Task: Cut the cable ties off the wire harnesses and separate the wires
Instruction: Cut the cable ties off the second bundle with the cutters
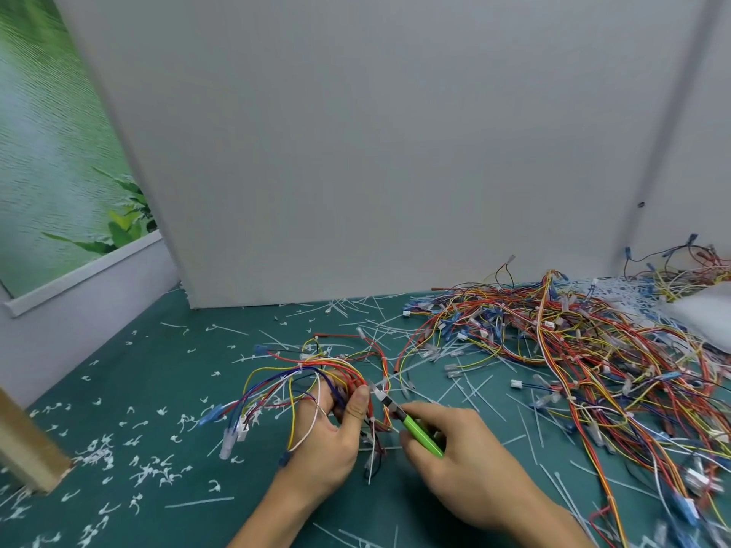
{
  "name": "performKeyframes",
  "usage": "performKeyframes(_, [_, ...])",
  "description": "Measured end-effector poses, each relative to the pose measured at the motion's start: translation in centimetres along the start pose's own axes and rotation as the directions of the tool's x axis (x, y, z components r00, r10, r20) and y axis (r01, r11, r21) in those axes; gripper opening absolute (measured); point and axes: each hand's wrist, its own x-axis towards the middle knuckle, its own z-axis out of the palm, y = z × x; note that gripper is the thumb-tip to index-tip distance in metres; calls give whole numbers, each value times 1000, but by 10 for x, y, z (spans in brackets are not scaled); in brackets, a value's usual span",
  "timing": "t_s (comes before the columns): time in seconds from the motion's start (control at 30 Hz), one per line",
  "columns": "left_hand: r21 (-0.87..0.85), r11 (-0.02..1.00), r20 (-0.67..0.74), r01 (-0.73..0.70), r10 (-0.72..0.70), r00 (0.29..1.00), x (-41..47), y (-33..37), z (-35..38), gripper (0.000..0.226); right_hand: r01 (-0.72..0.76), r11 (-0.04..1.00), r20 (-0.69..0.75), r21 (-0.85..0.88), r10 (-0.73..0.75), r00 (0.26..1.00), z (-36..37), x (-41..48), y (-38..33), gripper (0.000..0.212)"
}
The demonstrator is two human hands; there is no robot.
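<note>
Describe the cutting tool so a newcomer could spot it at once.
On the dark green mat, look left of the big tangled heap of coloured wires, at the right hand. It grips small cutters with lime-green handles, the only chunky lime-green thing among thin strands.

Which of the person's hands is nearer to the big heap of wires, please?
Right. The right hand, holding green-handled cutters, sits just beside the heap; the left hand, gripping a harness, lies farther left.

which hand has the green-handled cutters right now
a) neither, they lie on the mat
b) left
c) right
c: the right hand grips the green-handled cutters, their tip at the wire harness that the left hand holds.
</note>
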Motion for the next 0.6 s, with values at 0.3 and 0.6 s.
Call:
performKeyframes(0.3, [-48, 999, 6, -11, 11, 1000, -4, -3, 3, 13, 0, 997, -8, 77, 1, 1000, 1, 2, -2, 18])
performKeyframes(0.6, [-20, 1000, -1, -1, 1, 1000, -4, -4, 4, 18, 3, 998, -23, 62, -2, 1000, 2, 1, -4, 22])
